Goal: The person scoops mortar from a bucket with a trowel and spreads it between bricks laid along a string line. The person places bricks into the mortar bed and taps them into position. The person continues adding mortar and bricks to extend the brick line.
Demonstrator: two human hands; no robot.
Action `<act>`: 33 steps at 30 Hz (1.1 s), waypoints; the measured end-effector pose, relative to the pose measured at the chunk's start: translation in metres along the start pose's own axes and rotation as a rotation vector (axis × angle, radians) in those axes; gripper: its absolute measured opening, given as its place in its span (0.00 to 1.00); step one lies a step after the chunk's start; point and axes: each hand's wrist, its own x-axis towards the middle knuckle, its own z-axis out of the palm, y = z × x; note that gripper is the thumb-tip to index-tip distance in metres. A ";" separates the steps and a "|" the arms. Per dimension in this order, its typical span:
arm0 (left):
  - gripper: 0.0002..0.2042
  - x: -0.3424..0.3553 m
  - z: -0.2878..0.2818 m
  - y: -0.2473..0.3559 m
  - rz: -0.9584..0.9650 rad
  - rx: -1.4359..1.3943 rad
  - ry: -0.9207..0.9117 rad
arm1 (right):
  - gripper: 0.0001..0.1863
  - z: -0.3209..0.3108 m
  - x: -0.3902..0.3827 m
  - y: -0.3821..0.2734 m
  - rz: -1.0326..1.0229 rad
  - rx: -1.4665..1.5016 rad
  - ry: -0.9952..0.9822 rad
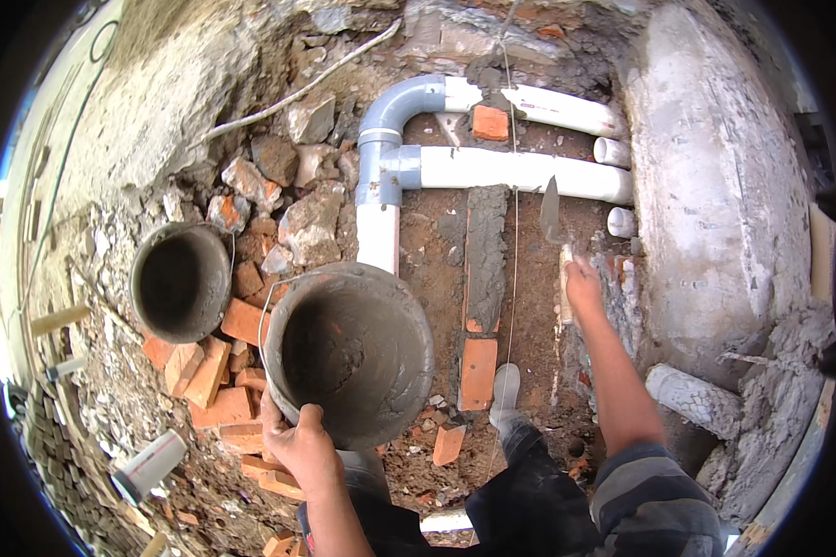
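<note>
The head view looked down on a trench floor where a narrow brick course ran toward two white pipes. The left hand was clamped on the near rim of a large bucket, thumb over the edge, with the mouth tipped up toward the camera. The right hand was closed around the handle of a trowel, whose blade pointed away from the person, to the right of the course.

A grey mortar bed lay along the far part of that course, reaching close to the nearer pipe, while an orange brick sat bare at the near end. A taut string line passed just beside the bed on its right. Left of the large bucket stood a smaller bucket, near a heap of loose bricks.

The step in hand looked like spreading mortar for the next layer. The large bucket seemed nearly used up, a grey coating on its walls, though shade inside made the remaining amount hard to judge. The next move called for setting that bucket aside, evening the bed with the trowel, then freeing the left hand for a brick to lay against the string.
</note>
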 end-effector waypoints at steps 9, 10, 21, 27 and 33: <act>0.30 -0.022 0.014 -0.021 0.000 0.091 -0.067 | 0.13 0.047 0.142 0.008 0.215 0.025 -0.267; 0.30 -0.026 0.016 -0.022 0.003 0.109 -0.098 | 0.13 0.053 0.148 0.010 0.180 0.039 -0.262; 0.27 -0.041 0.036 -0.038 -0.013 0.031 -0.169 | 0.15 0.011 -0.006 0.201 0.536 -0.204 -0.345; 0.26 -0.057 0.033 -0.047 0.023 -0.007 -0.115 | 0.14 -0.073 -0.111 0.188 0.453 -0.028 -0.326; 0.24 -0.109 0.005 -0.015 0.146 -0.060 -0.153 | 0.20 -0.177 -0.208 0.079 -0.033 0.133 -0.619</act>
